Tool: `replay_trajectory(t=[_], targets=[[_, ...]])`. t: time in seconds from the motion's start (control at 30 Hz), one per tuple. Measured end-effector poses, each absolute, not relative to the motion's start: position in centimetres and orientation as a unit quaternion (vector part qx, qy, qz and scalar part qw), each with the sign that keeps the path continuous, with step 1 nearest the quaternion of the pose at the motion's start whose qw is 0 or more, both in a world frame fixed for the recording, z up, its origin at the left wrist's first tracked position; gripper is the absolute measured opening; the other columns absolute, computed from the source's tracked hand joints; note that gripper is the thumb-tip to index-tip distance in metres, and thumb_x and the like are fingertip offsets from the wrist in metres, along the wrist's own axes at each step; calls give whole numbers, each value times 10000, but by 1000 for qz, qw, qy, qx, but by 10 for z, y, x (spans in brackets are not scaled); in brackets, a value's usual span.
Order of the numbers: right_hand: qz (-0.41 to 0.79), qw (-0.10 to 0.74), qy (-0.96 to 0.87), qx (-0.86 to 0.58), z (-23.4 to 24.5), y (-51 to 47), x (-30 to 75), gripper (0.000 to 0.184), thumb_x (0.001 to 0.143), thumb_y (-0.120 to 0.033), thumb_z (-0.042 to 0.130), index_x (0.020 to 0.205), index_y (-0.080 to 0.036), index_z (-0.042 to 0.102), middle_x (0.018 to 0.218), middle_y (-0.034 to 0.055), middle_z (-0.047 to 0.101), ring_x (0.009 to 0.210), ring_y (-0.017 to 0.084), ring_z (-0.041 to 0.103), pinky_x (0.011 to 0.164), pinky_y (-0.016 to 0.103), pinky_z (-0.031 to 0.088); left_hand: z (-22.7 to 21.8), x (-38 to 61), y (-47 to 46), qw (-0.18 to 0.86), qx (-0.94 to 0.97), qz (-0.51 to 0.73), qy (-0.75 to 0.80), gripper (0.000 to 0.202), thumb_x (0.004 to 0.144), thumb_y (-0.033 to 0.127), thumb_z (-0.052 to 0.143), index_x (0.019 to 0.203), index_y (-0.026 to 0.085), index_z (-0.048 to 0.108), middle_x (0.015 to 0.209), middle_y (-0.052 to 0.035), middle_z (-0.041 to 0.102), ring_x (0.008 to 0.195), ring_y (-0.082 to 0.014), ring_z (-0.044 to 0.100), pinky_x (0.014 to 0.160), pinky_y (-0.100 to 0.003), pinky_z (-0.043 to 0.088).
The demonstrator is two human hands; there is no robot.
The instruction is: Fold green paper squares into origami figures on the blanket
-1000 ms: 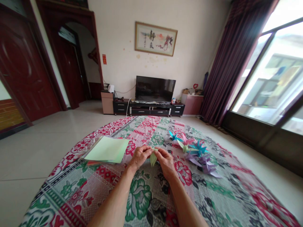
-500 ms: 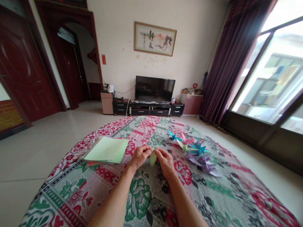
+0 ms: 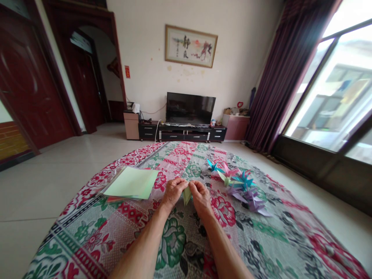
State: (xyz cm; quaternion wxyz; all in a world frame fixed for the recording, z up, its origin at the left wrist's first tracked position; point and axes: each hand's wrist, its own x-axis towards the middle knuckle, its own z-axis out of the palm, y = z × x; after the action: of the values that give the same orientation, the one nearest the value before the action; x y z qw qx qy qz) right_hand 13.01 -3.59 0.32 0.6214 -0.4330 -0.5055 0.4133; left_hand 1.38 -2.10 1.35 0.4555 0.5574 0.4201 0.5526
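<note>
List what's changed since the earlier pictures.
Very little: the back of the right hand has swung slightly inward, toward the left hand. Nothing was taken hold of or let go; both pinch the folded green paper. The paper stack and paper cranes stayed put.

Gap beside left hand (image 3: 174, 190) — paper stack (image 3: 131, 183) blocks beyond.

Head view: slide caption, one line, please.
Left hand and right hand pinch folded light-green paper between a paper stack and colorful origami cranes on a floral tablecloth.
</note>
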Motion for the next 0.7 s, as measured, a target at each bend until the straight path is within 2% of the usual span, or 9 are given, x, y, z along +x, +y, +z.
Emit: replay_trajectory(t=[0.27, 0.53, 0.7], targets=[[421, 642, -473, -432, 5, -35, 134, 293, 650, -437, 673, 724, -154, 649, 620, -2, 593, 550, 106, 475, 529, 227, 387, 16, 12, -20, 536, 541, 525, 380, 259, 642, 379, 673, 700, 127, 667, 549, 19, 543, 509, -95, 451, 514, -219, 356], [501, 647, -414, -399, 8, -35, 129, 323, 591, -452, 726, 695, -158, 644, 569, -17, 570, 509, 98, 467, 511, 233, 373, 17, 12, -19, 559, 501, 546, 372, 258, 617, 380, 703, 662, 130, 660, 503, 31, 537, 475, -83, 435, 483, -208, 329], [518, 644, -411, -385, 6, -34, 130, 306, 592, -437, 739, 692, -163, 645, 586, -18, 586, 530, 105, 494, 544, 246, 394, 21, 10, -22, 609, 471, 524, 366, 272, 576, 361, 741, 685, 127, 653, 516, 29, 567, 486, -92, 491, 508, -214, 382]])
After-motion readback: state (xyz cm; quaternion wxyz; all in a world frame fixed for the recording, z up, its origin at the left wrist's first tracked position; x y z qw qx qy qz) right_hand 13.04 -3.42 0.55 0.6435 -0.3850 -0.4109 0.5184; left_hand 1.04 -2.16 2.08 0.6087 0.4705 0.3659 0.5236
